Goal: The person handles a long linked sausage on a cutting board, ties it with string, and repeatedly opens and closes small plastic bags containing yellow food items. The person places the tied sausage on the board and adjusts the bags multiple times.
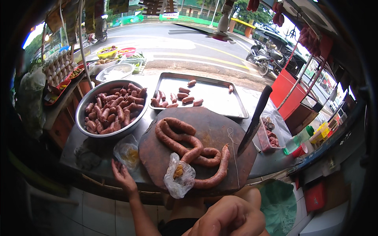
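Observation:
My left hand (124, 176), fingers stretched and apart, is at the table's front edge beside a small clear plastic bag (128, 152) with something brownish inside. Low in front of me and close up, my right hand (234, 216) is curled into a fist; its inside is hidden. A long linked sausage (214, 179) lies in loops on the round wooden chopping board (157, 129). Another plastic bag (180, 177), also holding something brownish, rests against the sausage at the board's front edge. A thin string (234, 151) lies on the board's right part. At its right edge, a black-handled knife (255, 122) stands tilted, point down.
A metal basin (80, 118) full of short sausages stands left of the board. Behind it, a metal tray (240, 115) holds several more. At right are a clear tub (271, 135) with meat and a red cup (300, 150). Eggs (59, 67) are stacked far left.

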Demonstrator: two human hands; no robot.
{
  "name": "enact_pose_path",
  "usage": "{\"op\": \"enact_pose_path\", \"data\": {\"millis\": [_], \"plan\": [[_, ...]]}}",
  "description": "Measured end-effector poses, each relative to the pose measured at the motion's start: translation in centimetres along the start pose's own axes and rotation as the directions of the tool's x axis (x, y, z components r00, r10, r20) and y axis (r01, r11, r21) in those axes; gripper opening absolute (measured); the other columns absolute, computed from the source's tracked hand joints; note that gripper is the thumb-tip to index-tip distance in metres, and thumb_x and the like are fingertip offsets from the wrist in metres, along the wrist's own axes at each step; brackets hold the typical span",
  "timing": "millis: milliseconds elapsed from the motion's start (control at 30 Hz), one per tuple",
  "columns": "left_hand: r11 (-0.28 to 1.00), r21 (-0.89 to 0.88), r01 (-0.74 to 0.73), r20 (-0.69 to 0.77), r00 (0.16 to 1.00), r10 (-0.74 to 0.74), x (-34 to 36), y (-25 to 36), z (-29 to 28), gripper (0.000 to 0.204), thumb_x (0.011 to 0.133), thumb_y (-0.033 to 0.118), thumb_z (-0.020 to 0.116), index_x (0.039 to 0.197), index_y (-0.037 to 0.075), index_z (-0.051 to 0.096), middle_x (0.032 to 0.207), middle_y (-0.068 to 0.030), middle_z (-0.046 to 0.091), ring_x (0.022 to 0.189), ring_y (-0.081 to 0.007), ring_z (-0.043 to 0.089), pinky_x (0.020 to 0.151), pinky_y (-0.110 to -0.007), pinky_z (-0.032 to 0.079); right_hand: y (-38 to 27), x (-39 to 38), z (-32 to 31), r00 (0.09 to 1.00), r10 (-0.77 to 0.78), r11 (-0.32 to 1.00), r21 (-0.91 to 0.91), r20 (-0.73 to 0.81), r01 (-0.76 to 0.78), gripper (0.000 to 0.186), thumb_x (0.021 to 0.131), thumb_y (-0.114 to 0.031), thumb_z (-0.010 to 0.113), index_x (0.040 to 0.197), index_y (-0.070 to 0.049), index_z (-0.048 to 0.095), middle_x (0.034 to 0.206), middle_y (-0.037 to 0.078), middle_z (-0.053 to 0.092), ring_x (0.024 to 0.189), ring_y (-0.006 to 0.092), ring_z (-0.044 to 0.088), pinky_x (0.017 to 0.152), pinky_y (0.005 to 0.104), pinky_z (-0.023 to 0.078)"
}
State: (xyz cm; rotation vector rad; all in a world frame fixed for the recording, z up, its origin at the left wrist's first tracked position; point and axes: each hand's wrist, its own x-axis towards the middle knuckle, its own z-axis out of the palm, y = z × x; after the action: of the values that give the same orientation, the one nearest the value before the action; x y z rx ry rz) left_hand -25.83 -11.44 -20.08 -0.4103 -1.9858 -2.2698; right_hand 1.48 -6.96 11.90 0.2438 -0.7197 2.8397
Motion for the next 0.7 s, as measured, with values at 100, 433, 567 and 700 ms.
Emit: {"op": "enact_pose_path", "data": {"millis": [100, 433, 567, 700], "plan": [[1.000, 0.014, 0.004, -0.009, 1.000, -0.004, 0.0, -0.2, 0.0, 0.051, 0.105, 0.011, 0.052, 0.152, 0.002, 0.036, 0.137, -0.0202, 0.051, 0.123, -0.0263, 0.054, 0.106, -0.037, 0.043, -0.5, -0.3, 0.2, 0.999, -0.012, 1.000, 0.006, -0.037, 0.012, 0.024, 0.074, -0.003, 0.077, 0.086, 0.014, 0.066, 0.082, 0.027, 0.067, 0.074, 0.0314, 0.066, 0.067, 0.0374, 0.050], [1.000, -0.018, 0.002, 0.027, 1.000, -0.001, 0.3, -0.4, -0.4, 0.051, 0.105, 0.009, 0.051, 0.153, 0.002, 0.035, 0.141, -0.0214, 0.048, 0.129, -0.0262, 0.050, 0.108, -0.037, 0.041, -2.8, 0.5, -4.8, 0.934, -0.189, 0.981, -0.018, -0.305, 0.192, 0.030, 0.086, 0.003, 0.060, 0.117, 0.005, 0.060, 0.108, 0.024, 0.066, 0.091, 0.0312, 0.065, 0.079, 0.0417, 0.053], [0.986, 0.108, -0.131, 0.009, 0.991, 0.131, -0.2, 2.9, 0.1, 0.052, 0.104, 0.012, 0.053, 0.152, 0.002, 0.036, 0.151, -0.0208, 0.042, 0.138, -0.0302, 0.044, 0.114, -0.041, 0.035, -3.6, 0.8, -8.8, 0.816, -0.446, 0.882, -0.337, -0.368, 0.330, 0.024, 0.093, 0.000, 0.059, 0.117, 0.003, 0.061, 0.110, 0.018, 0.068, 0.108, 0.0275, 0.068, 0.098, 0.0433, 0.057], [0.928, 0.262, -0.265, 0.039, 0.964, 0.264, -1.5, 8.7, 0.8, 0.050, 0.103, 0.015, 0.054, 0.150, 0.003, 0.041, 0.153, -0.0156, 0.043, 0.140, -0.0305, 0.042, 0.116, -0.045, 0.033, -4.5, 0.0, -11.8, 0.762, -0.508, 0.846, -0.399, -0.403, 0.353, 0.021, 0.094, -0.001, 0.063, 0.115, 0.001, 0.064, 0.110, 0.016, 0.070, 0.098, 0.0253, 0.072, 0.094, 0.0413, 0.058]]}}
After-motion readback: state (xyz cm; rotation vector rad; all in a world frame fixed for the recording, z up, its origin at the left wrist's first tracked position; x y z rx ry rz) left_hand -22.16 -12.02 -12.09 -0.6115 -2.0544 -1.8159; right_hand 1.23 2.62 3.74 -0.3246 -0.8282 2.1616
